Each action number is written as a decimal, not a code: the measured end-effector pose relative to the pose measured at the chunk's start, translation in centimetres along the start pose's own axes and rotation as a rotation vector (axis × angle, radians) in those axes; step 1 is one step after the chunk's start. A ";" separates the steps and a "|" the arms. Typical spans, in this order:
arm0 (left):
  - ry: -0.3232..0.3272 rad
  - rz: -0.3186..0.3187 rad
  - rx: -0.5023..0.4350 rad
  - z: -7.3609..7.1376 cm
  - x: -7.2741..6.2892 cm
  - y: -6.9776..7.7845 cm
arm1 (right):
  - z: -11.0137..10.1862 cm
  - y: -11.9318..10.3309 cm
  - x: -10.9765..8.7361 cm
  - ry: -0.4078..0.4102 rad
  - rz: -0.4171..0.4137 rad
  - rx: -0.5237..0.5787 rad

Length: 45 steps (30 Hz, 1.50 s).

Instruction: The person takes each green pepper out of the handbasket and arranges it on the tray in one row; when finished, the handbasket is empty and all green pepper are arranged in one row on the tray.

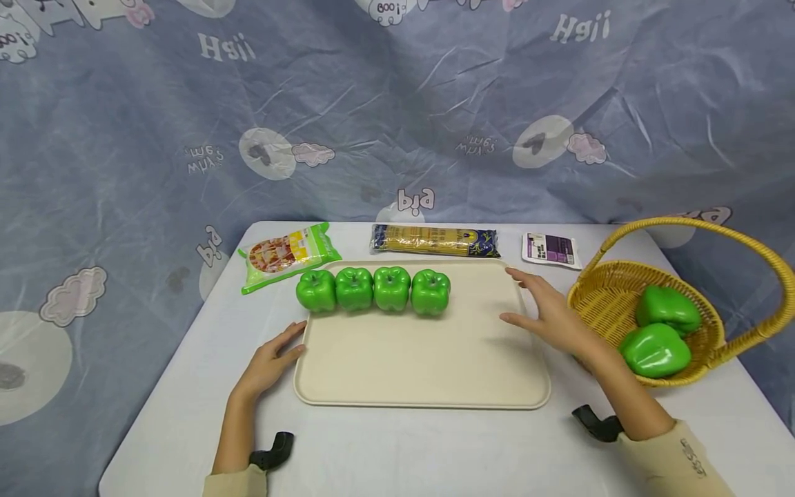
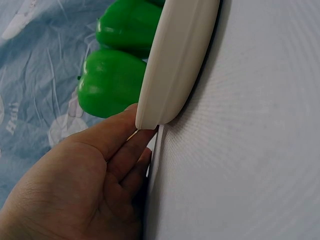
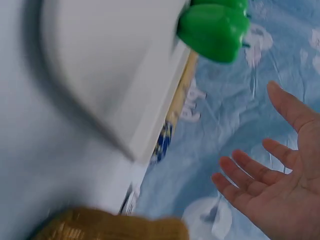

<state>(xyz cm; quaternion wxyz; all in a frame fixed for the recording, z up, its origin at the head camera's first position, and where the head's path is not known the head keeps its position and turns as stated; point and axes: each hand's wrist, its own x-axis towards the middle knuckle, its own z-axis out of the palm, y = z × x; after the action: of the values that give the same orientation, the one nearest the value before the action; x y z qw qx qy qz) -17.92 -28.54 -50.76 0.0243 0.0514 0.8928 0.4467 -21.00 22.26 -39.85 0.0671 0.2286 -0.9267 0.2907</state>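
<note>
Several glossy green bell peppers (image 1: 374,290) stand in a row along the far left part of a cream tray (image 1: 422,373). My left hand (image 1: 267,362) lies at the tray's left edge, its fingers fairly straight; in the left wrist view the fingertips are right at the tray rim (image 2: 165,65), near a pepper (image 2: 112,82). Over the tray's right edge hovers my right hand (image 1: 555,314), thumb and fingers spread, holding nothing. The right wrist view shows this palm (image 3: 295,185) with the fingers apart. Two more green peppers (image 1: 658,348) lie inside a yellow wicker basket (image 1: 714,331) to its right.
Behind the tray lie a green-edged food packet (image 1: 286,255), a long pack of noodles (image 1: 435,240) and a small white-and-purple sachet (image 1: 551,250). The basket's tall handle (image 1: 745,238) arches over the right side. A blue printed cloth (image 1: 397,124) hangs behind the white table (image 1: 397,455).
</note>
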 end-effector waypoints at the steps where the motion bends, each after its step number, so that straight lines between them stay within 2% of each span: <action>1: -0.001 0.003 0.000 0.0 0.0 0.0 | -0.5 0.5 -0.5 0.028 0.007 -0.006; 8: 0.000 0.010 -0.003 0.0 -0.1 -0.2 | -4.1 3.5 -3.7 0.224 0.158 0.052; 11: 0.001 0.010 -0.002 0.0 -0.1 -0.2 | -5.4 5.0 -4.8 0.298 0.217 0.015; 19: 0.004 0.011 0.003 0.1 -0.1 -0.2 | -7.0 8.9 -6.1 0.398 0.439 -0.074; 25: 0.002 0.009 0.006 0.2 0.0 0.0 | -7.1 11.4 -7.0 0.378 0.578 -0.114; 31: 0.001 0.010 0.012 0.3 0.0 0.1 | -7.3 12.9 -7.7 0.312 0.658 -0.121; 35: -0.001 0.008 0.015 0.2 0.1 0.0 | -7.4 13.7 -8.0 0.292 0.681 -0.104; 40: 0.000 -0.001 0.016 0.1 0.0 0.0 | -7.4 14.2 -8.1 0.275 0.668 -0.097; 45: 0.001 0.002 0.012 0.0 0.1 -0.1 | -7.4 14.2 -7.9 0.189 0.644 -0.093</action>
<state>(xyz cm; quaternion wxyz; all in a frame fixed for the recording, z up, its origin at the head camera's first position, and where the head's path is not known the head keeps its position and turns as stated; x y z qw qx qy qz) -18.00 -28.58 -50.84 0.0231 0.0522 0.8955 0.4415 -20.60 39.80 -43.01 0.0676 -0.1073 -0.9532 0.2744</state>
